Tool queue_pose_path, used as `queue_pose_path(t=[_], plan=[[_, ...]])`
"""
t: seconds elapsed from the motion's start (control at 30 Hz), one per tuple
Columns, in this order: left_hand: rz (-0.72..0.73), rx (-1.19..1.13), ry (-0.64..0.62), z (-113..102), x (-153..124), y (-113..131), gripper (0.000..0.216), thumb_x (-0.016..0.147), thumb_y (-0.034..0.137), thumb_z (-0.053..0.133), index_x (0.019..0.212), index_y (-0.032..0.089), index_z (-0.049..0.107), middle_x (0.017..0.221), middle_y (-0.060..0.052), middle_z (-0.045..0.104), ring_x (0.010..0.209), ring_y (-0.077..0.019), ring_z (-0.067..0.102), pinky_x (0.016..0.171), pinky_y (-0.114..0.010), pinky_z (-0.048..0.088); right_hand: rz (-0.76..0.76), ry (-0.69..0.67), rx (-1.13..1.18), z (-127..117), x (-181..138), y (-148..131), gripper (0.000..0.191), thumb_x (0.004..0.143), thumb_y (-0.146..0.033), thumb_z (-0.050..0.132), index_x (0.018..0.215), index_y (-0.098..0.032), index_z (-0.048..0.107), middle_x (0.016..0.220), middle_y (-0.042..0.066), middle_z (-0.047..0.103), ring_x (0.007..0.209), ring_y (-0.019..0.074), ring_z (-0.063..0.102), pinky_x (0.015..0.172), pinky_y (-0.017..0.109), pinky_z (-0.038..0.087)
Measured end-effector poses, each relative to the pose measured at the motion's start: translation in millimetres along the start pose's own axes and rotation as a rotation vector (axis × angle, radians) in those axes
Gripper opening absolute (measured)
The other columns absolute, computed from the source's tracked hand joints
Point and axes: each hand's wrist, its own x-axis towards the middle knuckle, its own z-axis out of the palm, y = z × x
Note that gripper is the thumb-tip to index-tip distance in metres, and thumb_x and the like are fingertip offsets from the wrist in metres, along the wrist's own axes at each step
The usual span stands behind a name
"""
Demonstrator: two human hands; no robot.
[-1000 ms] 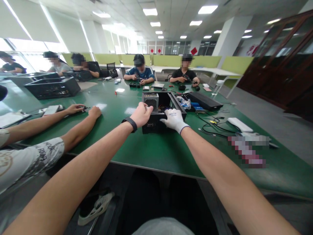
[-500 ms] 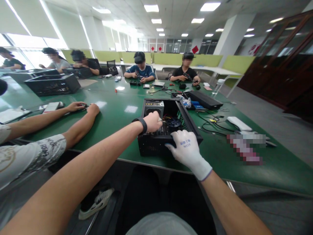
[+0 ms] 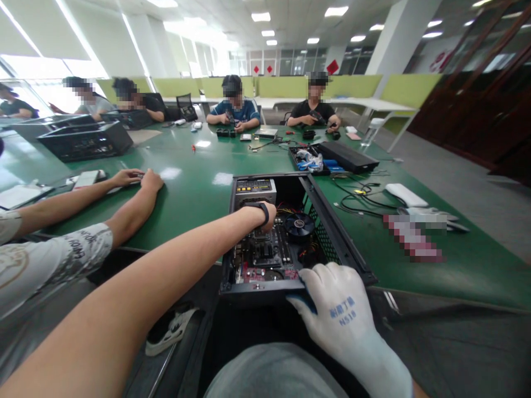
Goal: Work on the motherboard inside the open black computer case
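Note:
An open black computer case lies at the table's front edge, tilted toward me. My right hand, in a white glove, grips its near rim, with the thumb outside and the fingers over the edge. My left hand, bare with a black wristband, reaches down into the case beside the power supply; its fingers are hidden, so I cannot see what they hold. Below that hand is the motherboard. A round black cooling fan sits to the right of it.
At my left, a co-worker's hands rest over the green table. A tray of tools and cables lie beyond the case. Gloves and a white box are at the right. Other people sit across.
The case has come toward me and tipped, its near end now past the table edge. My right hand moved back with it; my left hand dipped deeper inside.

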Motion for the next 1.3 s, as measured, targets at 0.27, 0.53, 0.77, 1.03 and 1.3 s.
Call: queue_pose_path(t=[0.27, 0.53, 0.77, 1.03, 1.3], plan=[[-0.067, -0.038, -0.048, 28.3, 43.0, -13.9, 0.052, 0.039, 0.024, 0.089, 0.089, 0.016, 0.08, 0.083, -0.011, 0.077, 0.091, -0.0313, 0.071, 0.088, -0.037, 0.056, 0.007, 0.024, -0.009, -3.0, 2.9, -3.6, 0.027, 0.078, -0.045, 0.068, 0.092, -0.023, 0.061, 0.08, 0.005, 0.058, 0.076, 0.0238, 0.045, 0.069, 0.037, 0.022], [-0.041, -0.023, -0.051, 34.1, 48.4, -15.0, 0.056, 0.039, 0.037, 0.09, 0.09, 0.016, 0.079, 0.088, -0.012, 0.077, 0.092, -0.0306, 0.071, 0.085, -0.034, 0.056, 0.021, 0.022, -0.006, -2.2, 1.6, -5.2, 0.027, 0.079, -0.047, 0.066, 0.091, -0.024, 0.061, 0.08, 0.006, 0.057, 0.077, 0.0253, 0.045, 0.07, 0.038, 0.023], [-0.017, -0.019, -0.09, 31.2, 42.1, -12.1, 0.061, 0.044, 0.037, 0.09, 0.099, 0.013, 0.078, 0.098, -0.015, 0.076, 0.099, -0.0322, 0.069, 0.09, -0.035, 0.054, 0.013, 0.018, -0.007, -0.6, 0.7, -4.7, 0.028, 0.08, -0.047, 0.065, 0.094, -0.023, 0.06, 0.081, 0.006, 0.058, 0.078, 0.0256, 0.045, 0.07, 0.038, 0.023], [0.012, 0.05, -0.092, 30.0, 41.3, -13.6, 0.068, 0.046, 0.031, 0.09, 0.109, 0.011, 0.074, 0.107, -0.015, 0.074, 0.101, -0.0309, 0.068, 0.089, -0.032, 0.054, 0.011, 0.025, 0.001, 0.6, -0.6, -3.4, 0.028, 0.081, -0.047, 0.064, 0.095, -0.022, 0.061, 0.081, 0.006, 0.057, 0.078, 0.0238, 0.044, 0.071, 0.037, 0.022], [0.012, 0.09, -0.106, 26.7, 37.3, -10.4, 0.068, 0.048, 0.031, 0.089, 0.11, 0.008, 0.074, 0.107, -0.015, 0.074, 0.101, -0.0297, 0.068, 0.088, -0.03, 0.054, 0.008, 0.035, 0.017, -0.1, 0.0, -4.7, 0.028, 0.079, -0.045, 0.066, 0.094, -0.022, 0.06, 0.08, 0.005, 0.057, 0.078, 0.0236, 0.043, 0.071, 0.037, 0.021]])
